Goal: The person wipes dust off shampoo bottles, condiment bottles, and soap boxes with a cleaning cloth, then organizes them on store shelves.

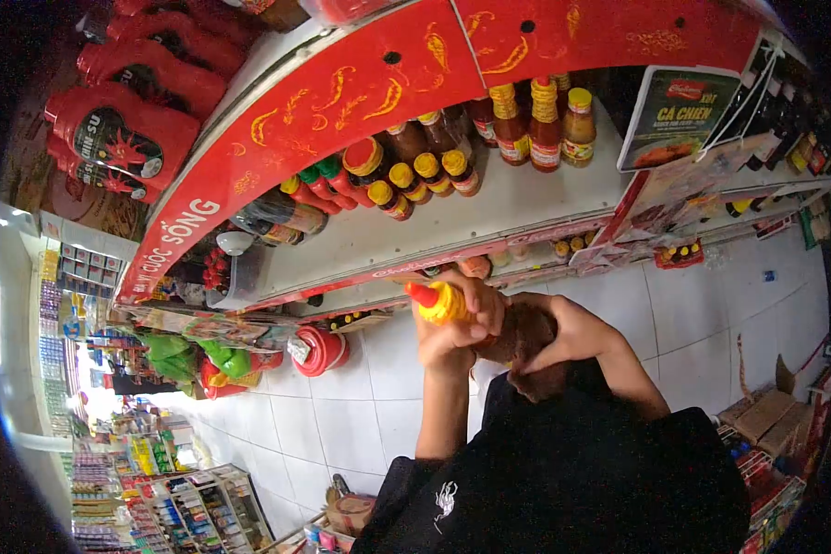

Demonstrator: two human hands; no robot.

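Black short-sleeved shirt (563,471), small white emblem (445,499).

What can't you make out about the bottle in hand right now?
Head view:
- Sauce bottle: label and body hidden by the left hand and right hand.
- Bottle base: covered by the right hand.
- Shelf price tags: too small and blurred to read.

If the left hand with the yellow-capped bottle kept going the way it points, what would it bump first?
Probably the edge of the white shelf just above the left hand and its sauce bottle; behind that stand yellow-capped bottles. Depth is hard to judge here.
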